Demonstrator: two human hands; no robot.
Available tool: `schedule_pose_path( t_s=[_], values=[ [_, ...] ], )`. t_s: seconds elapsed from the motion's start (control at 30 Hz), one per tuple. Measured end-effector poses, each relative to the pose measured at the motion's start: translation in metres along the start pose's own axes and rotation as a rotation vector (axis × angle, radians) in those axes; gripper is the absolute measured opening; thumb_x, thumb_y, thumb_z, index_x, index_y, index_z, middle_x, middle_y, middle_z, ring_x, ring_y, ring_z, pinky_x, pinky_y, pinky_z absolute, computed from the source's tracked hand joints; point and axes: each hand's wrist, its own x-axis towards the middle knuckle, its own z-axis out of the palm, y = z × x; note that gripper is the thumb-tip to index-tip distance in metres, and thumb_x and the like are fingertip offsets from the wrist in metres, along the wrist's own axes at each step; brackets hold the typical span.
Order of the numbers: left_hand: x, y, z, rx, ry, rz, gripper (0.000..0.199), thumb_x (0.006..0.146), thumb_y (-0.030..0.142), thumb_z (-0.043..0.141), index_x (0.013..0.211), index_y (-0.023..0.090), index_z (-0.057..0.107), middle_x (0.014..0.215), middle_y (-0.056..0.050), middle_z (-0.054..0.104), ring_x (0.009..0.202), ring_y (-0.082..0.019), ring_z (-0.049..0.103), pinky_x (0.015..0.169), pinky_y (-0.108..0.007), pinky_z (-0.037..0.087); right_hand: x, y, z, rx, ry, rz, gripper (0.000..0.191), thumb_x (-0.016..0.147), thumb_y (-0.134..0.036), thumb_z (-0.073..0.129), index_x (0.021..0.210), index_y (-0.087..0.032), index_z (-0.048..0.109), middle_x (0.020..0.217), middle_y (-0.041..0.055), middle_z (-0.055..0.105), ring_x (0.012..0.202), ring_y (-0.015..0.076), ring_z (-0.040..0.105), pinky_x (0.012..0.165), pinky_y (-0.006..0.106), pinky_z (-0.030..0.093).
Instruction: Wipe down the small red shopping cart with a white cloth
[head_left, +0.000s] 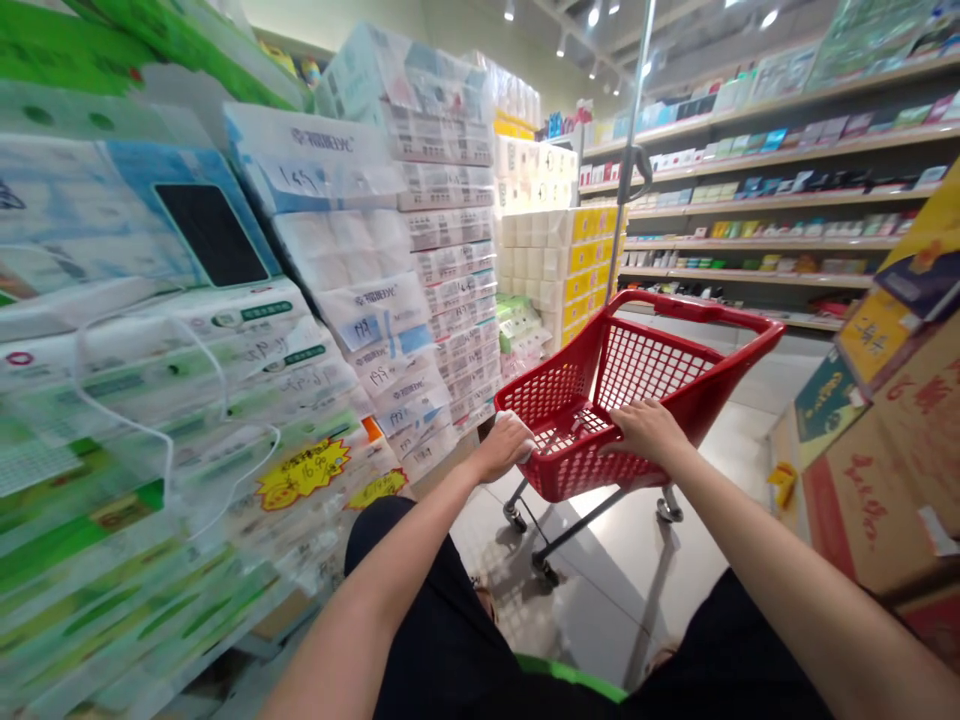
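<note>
A red plastic shopping cart (564, 484) on metal legs with casters stands in front of me, its handle on the far side. My left hand (504, 447) is closed on a white wipe (526, 434), cloth or paper I cannot tell, and presses it against the near left corner of the basket rim. With its fingers hooked over the near rim, my right hand (643, 428) grips the cart farther right. Through the lattice, the basket shows a folded inner part and no goods that I can make out.
Stacked tissue packs (390, 310) rise along the left, with a dark phone (211, 235) and a white cable (124, 415) on them. Cardboard boxes (862, 490) stand at the right. A metal pole (630, 150) is beyond the cart, before stocked shelves (757, 205).
</note>
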Motion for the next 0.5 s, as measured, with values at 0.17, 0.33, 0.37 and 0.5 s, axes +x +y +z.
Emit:
schedule_pose_path(
  t_s=[0.17, 0.33, 0.37, 0.5],
  values=[
    [0.006, 0.024, 0.019, 0.077, 0.183, -0.192, 0.042, 0.105, 0.033, 0.022, 0.096, 0.021, 0.061, 0.098, -0.004, 0.063, 0.097, -0.019, 0.052, 0.106, -0.039, 0.035, 0.015, -0.033, -0.006, -0.043, -0.03, 0.134, 0.059, 0.082, -0.077, 0.05, 0.086, -0.02, 0.062, 0.085, 0.0121, 0.071, 0.084, 0.0268, 0.063, 0.08, 0.039, 0.034],
    [0.024, 0.039, 0.034, 0.243, 0.307, -0.421, 0.037, 0.105, 0.031, 0.026, 0.089, 0.021, 0.058, 0.094, -0.005, 0.063, 0.095, -0.02, 0.054, 0.104, -0.04, 0.035, 0.018, -0.052, -0.006, -0.073, -0.017, 0.199, 0.058, 0.086, -0.074, 0.048, 0.085, -0.018, 0.061, 0.086, 0.0137, 0.071, 0.086, 0.0277, 0.063, 0.081, 0.039, 0.034],
    [0.028, 0.042, 0.035, 0.267, 0.316, -0.452, 0.036, 0.104, 0.031, 0.028, 0.088, 0.021, 0.058, 0.093, -0.006, 0.064, 0.094, -0.021, 0.054, 0.103, -0.041, 0.035, 0.018, -0.054, -0.006, -0.076, -0.005, 0.202, 0.057, 0.086, -0.073, 0.048, 0.085, -0.018, 0.061, 0.086, 0.0139, 0.071, 0.086, 0.0278, 0.063, 0.081, 0.039, 0.033],
    [0.046, 0.055, 0.04, 0.311, 0.324, -0.521, 0.033, 0.104, 0.033, 0.031, 0.09, 0.02, 0.058, 0.093, -0.008, 0.065, 0.093, -0.023, 0.057, 0.098, -0.041, 0.037, 0.012, -0.057, -0.005, -0.089, 0.041, 0.224, 0.052, 0.087, -0.069, 0.052, 0.088, -0.017, 0.06, 0.088, 0.0145, 0.07, 0.086, 0.028, 0.062, 0.082, 0.039, 0.033]
  ],
)
